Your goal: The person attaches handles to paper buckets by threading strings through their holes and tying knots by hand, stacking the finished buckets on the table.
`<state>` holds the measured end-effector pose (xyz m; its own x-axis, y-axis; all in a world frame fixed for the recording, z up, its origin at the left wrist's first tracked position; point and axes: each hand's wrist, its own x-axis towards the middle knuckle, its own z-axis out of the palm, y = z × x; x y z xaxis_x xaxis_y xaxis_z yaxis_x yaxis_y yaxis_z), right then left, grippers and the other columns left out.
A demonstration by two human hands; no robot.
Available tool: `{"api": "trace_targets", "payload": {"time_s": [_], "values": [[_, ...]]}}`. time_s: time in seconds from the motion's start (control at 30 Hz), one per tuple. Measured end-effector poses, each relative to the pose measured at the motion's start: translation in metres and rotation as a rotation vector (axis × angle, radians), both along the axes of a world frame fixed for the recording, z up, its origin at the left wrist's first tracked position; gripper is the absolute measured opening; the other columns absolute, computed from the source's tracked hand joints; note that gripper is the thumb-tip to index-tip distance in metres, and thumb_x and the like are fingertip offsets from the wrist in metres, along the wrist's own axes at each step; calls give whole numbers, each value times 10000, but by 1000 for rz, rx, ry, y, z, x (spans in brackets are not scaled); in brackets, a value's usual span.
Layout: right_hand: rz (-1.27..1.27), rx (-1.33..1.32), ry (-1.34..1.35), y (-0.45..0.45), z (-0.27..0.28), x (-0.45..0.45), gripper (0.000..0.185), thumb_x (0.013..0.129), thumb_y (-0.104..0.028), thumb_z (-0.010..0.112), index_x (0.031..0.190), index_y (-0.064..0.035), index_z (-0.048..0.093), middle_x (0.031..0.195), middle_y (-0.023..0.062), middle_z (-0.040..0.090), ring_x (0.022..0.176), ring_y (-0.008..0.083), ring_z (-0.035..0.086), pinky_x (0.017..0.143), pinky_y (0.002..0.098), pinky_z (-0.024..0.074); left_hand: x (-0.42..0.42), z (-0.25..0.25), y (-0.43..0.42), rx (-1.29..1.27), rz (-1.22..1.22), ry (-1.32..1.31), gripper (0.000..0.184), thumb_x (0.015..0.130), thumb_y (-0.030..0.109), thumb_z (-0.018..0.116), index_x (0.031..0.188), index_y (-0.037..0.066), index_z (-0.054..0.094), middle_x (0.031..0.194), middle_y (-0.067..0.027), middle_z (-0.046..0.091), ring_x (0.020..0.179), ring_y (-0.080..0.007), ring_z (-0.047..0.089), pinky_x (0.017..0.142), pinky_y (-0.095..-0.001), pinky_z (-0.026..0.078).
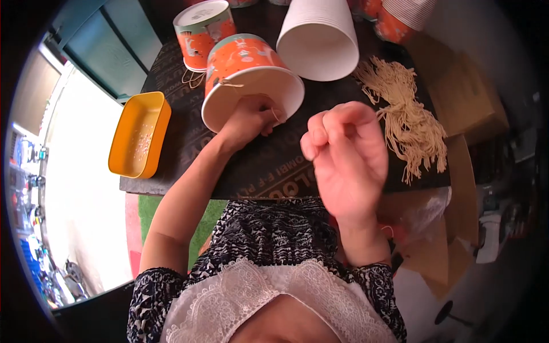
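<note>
A large orange paper tub [246, 60] with printed animals lies tilted, its white mouth toward me. My left hand [254, 117] reaches into that mouth, fingers closed at the lower right of its rim. A thin string [278, 114] shows beside those fingers, and a knotted bit of cord [229, 84] sits at the rim's upper left. Raised above the table's front, my right hand [351, 157] has its fingertips pinched together; whatever they hold, if anything, cannot be made out. To its right is a bundle of beige cords [403, 111].
A yellow container [162, 128] with tiny beads stands at the table's left edge. Behind are another orange tub [197, 43] with cord at its base, a stack of white tubs [317, 34] and stacked orange cups [394, 26]. Cardboard [466, 94] lies right of the black table [274, 171].
</note>
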<state>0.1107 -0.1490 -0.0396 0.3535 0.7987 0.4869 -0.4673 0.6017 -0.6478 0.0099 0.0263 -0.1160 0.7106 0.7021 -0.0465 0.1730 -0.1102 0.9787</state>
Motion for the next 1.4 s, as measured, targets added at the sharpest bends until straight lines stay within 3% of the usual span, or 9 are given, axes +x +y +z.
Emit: {"api": "trace_targets", "payload": {"time_s": [0.27,0.3,0.47,0.57,0.87,1.0,1.1,1.23,1.4], "values": [[-235,-622,-665,43,-53,38,166,999,-53,506,1009,16,656,648,11,563,575,56,520,547,241,443,1,3,1,23,-17,35,165,911,132,612,911,-27,655,720,-61,620,621,-123,584,572,-269,482],[-296,-652,-782,49,-59,41,157,970,-50,530,1059,19,640,655,105,622,575,166,634,560,322,493,0,3,0,13,-26,36,162,916,133,611,924,-24,647,739,-57,615,633,-120,578,578,-267,480],[-444,-555,-1184,61,-78,41,237,892,-97,598,1111,-5,587,750,227,672,710,429,666,606,520,514,-2,1,4,-1,-75,33,156,929,134,599,947,-17,632,765,-47,602,653,-116,564,591,-261,473],[-555,-463,-1492,62,-72,31,230,885,-152,635,1056,-18,557,679,197,658,645,404,669,578,507,536,-1,-1,5,15,-79,34,159,935,136,598,942,-20,629,749,-45,599,648,-118,561,588,-260,467],[-816,-125,-1408,77,-71,26,77,901,-62,570,969,-28,562,744,186,650,648,367,672,558,444,549,1,-3,3,33,-46,33,133,892,96,624,952,-23,633,752,-58,608,659,-136,575,598,-285,476],[-748,257,-1500,71,-68,7,230,855,-54,596,1080,-12,598,1088,172,640,781,289,668,654,384,563,1,-31,14,503,-93,-352,160,879,139,651,951,-3,637,757,-55,617,705,-138,593,631,-309,490],[-537,458,-1638,43,-53,-11,282,813,-62,648,1090,-21,609,1210,169,650,783,206,633,647,315,537,-2,17,-4,-16,-31,117,136,883,130,648,895,-4,630,734,-49,608,635,-121,574,578,-263,470],[-532,621,-1566,25,-55,-12,242,821,-87,692,1039,-32,604,1194,211,652,684,155,631,542,236,497,-1,5,1,3,-41,37,91,881,70,629,882,-21,626,703,-49,598,603,-121,566,538,-266,454],[-706,533,-1616,26,-61,21,256,819,-73,650,1061,-9,597,1167,202,643,705,189,617,559,288,512,-2,4,1,9,-33,3,110,879,83,635,875,-27,624,691,-60,607,592,-125,567,532,-273,455]]}}
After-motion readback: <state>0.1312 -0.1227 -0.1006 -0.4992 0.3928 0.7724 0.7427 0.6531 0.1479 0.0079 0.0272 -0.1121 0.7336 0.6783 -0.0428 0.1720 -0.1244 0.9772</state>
